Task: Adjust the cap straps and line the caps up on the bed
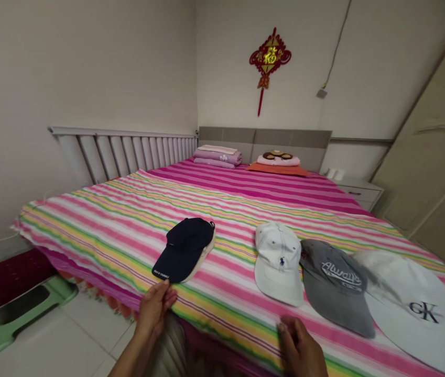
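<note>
A navy cap (185,248) lies stacked on a light cap on the striped bed sheet (128,220) near the foot edge. My left hand (154,309) reaches to the navy cap's brim, fingertips touching or nearly touching it, fingers loosely curled. My right hand (301,348) rests at the bed's edge with fingers bent, holding nothing that I can make out. It is just below a white cap (279,262) and a grey cap (336,285). A larger white cap with dark letters (411,309) lies at the right.
Folded purple bedding (218,155) and a pillow (279,159) lie by the headboard. A slatted rail (128,152) runs along the left wall. A green step stool (21,314) stands on the tiled floor at left. A nightstand (358,189) and wardrobe (434,157) are at right.
</note>
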Demonstrator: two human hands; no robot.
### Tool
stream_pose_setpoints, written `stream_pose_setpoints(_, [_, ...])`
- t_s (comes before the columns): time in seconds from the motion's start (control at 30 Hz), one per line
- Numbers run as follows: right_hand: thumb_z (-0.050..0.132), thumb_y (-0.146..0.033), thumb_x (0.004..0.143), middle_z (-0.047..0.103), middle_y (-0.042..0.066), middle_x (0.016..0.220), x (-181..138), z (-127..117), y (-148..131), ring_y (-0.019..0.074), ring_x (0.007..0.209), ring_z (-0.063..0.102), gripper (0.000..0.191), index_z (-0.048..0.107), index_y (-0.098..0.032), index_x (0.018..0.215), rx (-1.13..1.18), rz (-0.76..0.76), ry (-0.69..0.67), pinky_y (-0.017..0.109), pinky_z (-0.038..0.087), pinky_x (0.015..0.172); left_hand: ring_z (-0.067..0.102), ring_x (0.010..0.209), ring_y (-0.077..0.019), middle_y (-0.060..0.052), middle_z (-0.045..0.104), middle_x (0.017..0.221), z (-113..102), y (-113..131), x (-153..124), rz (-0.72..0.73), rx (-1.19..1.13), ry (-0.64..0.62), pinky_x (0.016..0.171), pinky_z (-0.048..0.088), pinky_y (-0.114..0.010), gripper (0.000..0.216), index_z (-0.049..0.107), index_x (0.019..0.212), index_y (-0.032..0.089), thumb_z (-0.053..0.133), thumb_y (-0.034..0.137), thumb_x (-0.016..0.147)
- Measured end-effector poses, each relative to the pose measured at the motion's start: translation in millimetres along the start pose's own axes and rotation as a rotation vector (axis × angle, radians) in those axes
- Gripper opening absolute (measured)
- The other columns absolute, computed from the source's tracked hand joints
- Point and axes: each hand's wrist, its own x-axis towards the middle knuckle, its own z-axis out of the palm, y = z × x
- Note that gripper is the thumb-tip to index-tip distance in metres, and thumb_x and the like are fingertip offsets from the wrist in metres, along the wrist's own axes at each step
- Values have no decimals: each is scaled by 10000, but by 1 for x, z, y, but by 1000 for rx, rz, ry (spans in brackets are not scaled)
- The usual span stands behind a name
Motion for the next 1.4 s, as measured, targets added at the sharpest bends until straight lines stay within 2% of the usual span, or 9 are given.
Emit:
stream_pose_setpoints(0.1, [404, -442, 777, 580, 2, 529, -9, 10, 0, 175, 490, 540, 259, 505, -222, 687, -78, -84, -51, 247, 414, 485, 626, 538, -136, -27, 613, 572, -9, 6, 6, -61, -59, 91, 522, 525, -243, 69, 532, 691, 127, 540, 132, 760])
stream_pose_setpoints(0.3, [402, -439, 778, 560, -2, 539, -12, 18, 2, 171, 499, 522, 271, 484, -228, 629, -186, -121, -80, 230, 384, 464, 553, 390, -87, 19, 565, 487, 5, 23, 17, -78, -108, 69, 373, 464, -170, 131, 513, 645, 127, 616, 170, 713])
stream_pose_setpoints(0.57, [425, -451, 775, 465, -15, 535, -11, 19, 6, 155, 526, 443, 298, 452, -209, 602, -14, -100, -175, 240, 365, 504, 557, 443, -64, 16, 614, 555, 32, 50, 11, -16, -297, -166, 462, 490, -165, 138, 555, 678, 126, 507, 7, 728])
stream_pose_setpoints(0.77, [478, -485, 766, 498, -20, 564, 1, 26, -18, 137, 520, 459, 301, 515, -191, 711, 373, -18, -293, 242, 371, 503, 617, 614, -126, 10, 675, 694, 33, 8, -31, -143, -442, -467, 560, 515, -233, 288, 620, 803, 186, 611, -22, 603])
stream_pose_setpoints(0.9, [545, -524, 721, 630, 87, 940, 16, 12, -77, 226, 928, 554, 448, 560, -182, 1010, 817, -18, -487, 341, 398, 825, 626, 792, -179, -16, 693, 826, 27, -43, -68, -324, -421, -699, 719, 493, -293, 392, 637, 911, 222, 672, 40, 566])
stream_pose_setpoints(0.97, [553, -576, 682, 594, 120, 1096, 22, 4, -108, 264, 1012, 527, 583, 525, -187, 1116, 1061, -78, -577, 400, 365, 894, 624, 801, -178, -24, 689, 881, 25, -62, -83, -379, -436, -809, 718, 476, -276, 399, 643, 923, 225, 684, 73, 557])
stream_pose_setpoints(1.03, [590, -516, 689, 585, 105, 1142, 26, -2, -131, 255, 1055, 512, 537, 533, -205, 1124, 1209, -83, -564, 394, 347, 926, 624, 792, -173, -26, 688, 895, 23, -72, -93, -422, -415, -909, 689, 463, -259, 382, 650, 915, 225, 682, 84, 562])
stream_pose_setpoints(1.2, [643, -327, 713, 698, 19, 916, 28, -3, -140, 196, 935, 600, 224, 639, -234, 917, 1432, 138, -388, 340, 414, 880, 600, 904, -198, -36, 673, 951, 14, -71, -95, -543, -337, -1061, 763, 433, -298, 309, 635, 968, 233, 650, 225, 660])
stream_pose_setpoints(1.4, [715, -330, 629, 719, 16, 806, 17, -6, -112, 187, 728, 658, 230, 661, -221, 824, 1426, 315, -380, 320, 487, 757, 511, 1083, -222, -50, 645, 1052, 28, -52, -64, -670, -360, -1048, 970, 302, -344, 403, 612, 1049, 205, 465, 466, 780])
